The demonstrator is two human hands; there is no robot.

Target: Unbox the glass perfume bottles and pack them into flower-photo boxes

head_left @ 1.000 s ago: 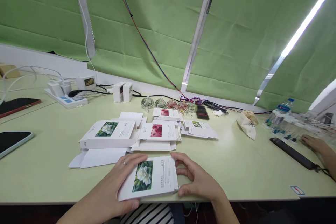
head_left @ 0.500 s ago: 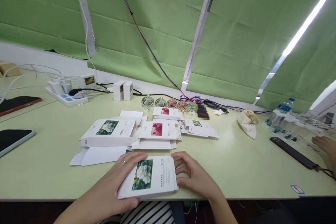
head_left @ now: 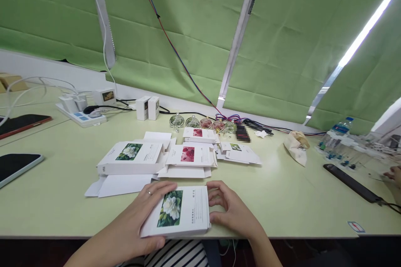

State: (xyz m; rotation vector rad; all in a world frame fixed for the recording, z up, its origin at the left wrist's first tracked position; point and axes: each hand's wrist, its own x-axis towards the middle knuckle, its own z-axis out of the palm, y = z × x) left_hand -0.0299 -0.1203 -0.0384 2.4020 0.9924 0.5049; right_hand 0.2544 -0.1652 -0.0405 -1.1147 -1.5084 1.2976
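A white cardboard box (head_left: 197,208) with a white flower picture lies at the table's front edge. My left hand (head_left: 150,212) is closed around its left end, fingers on the far side and thumb along the near side. At the box's right end, my right hand (head_left: 227,208) presses with curled fingers and thumb; the fingertips are partly hidden there. Beyond my hands lie a stack of flat flower boxes (head_left: 131,154), a box with a red picture (head_left: 188,155) and, further right, a flattened green-picture box (head_left: 239,152).
Several round glass bottles (head_left: 206,123) stand in a row at the back. A power strip (head_left: 82,116) and phones (head_left: 19,167) are on the left. To the right are a crumpled cloth bag (head_left: 295,148), a black strip-shaped object (head_left: 351,181), clear bottles and another person's hand (head_left: 394,174).
My right fingers have shifted slightly at the box's right end, where the loose edge now looks closer in. The other person's hand at the far right has moved further right.
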